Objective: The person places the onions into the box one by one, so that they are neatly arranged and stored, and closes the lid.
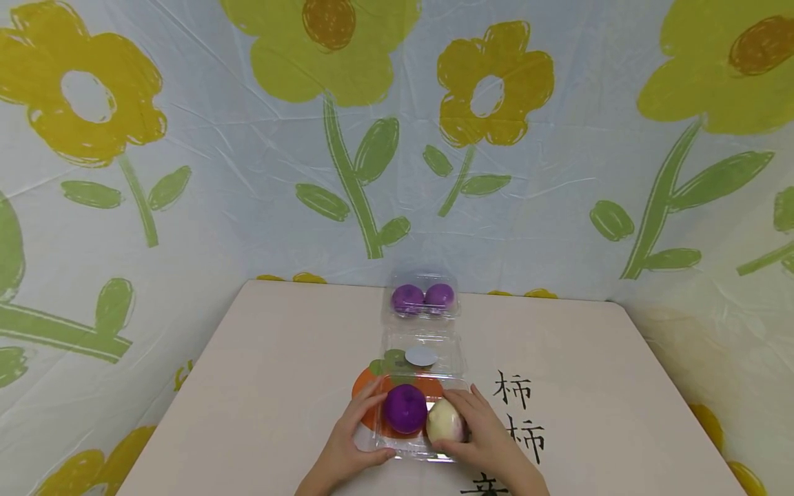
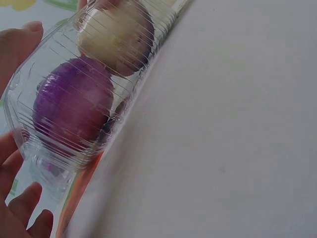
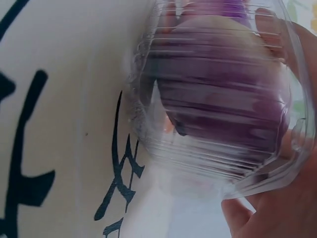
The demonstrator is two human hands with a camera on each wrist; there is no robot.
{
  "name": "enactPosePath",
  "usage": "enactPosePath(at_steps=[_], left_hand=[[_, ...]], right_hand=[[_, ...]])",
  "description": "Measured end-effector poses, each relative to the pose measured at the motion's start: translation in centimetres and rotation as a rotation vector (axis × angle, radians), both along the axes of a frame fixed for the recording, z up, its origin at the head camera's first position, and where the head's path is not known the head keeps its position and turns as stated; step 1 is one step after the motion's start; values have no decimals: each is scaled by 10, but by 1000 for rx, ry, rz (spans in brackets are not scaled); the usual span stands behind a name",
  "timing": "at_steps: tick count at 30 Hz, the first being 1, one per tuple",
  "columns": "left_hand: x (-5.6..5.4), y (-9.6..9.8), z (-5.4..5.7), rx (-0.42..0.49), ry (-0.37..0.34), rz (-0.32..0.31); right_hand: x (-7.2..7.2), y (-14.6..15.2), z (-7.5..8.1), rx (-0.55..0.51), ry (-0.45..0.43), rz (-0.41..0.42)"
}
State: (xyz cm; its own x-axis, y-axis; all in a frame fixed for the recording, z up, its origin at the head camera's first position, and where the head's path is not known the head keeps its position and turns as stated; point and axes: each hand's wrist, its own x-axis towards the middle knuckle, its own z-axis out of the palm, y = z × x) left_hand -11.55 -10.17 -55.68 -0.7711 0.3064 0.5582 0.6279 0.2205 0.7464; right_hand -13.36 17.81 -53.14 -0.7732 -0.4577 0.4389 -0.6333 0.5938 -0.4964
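While the open clear plastic box (image 1: 414,441) sits low in the middle of the head view, it is steadied from both sides so that it cannot slide on the pale surface (image 1: 279,386). The left hand (image 1: 350,441) is curled round the box's left wall, thumb along the near rim. The right hand (image 1: 486,434) is cupped over the pale bun (image 1: 443,421) in the right compartment, fingers bent about it; the purple bun (image 1: 405,408) lies just beside it on the left, touching. The hinged lid (image 1: 422,357), bearing a round grey sticker, is folded back toward the upper middle. A second box (image 1: 424,297), shut over two purple buns, stands behind at the surface's far edge, near the flowered cloth (image 1: 186,138).
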Motion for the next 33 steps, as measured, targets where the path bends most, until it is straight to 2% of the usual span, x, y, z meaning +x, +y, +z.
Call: enactPosePath(at_steps=[7,15,18,21,23,28,33], left_hand=[[0,0,1,-1,9,-1],[0,0,1,-4,8,6],[1,0,1,-4,5,8],[1,0,1,-6,4,13],[1,0,2,-8,3,15],[2,0,3,-13,-11,20],[3,0,5,-12,-14,21]], right_hand=[[0,1,-1,-1,4,1],[3,5,4,-35,-176,-33],[-1,6,5,-44,-130,-6],[-6,10,7,-78,-53,50],[-9,13,10,-111,-35,87],[-11,20,13,-167,-98,154],[-11,23,11,-187,-132,166]])
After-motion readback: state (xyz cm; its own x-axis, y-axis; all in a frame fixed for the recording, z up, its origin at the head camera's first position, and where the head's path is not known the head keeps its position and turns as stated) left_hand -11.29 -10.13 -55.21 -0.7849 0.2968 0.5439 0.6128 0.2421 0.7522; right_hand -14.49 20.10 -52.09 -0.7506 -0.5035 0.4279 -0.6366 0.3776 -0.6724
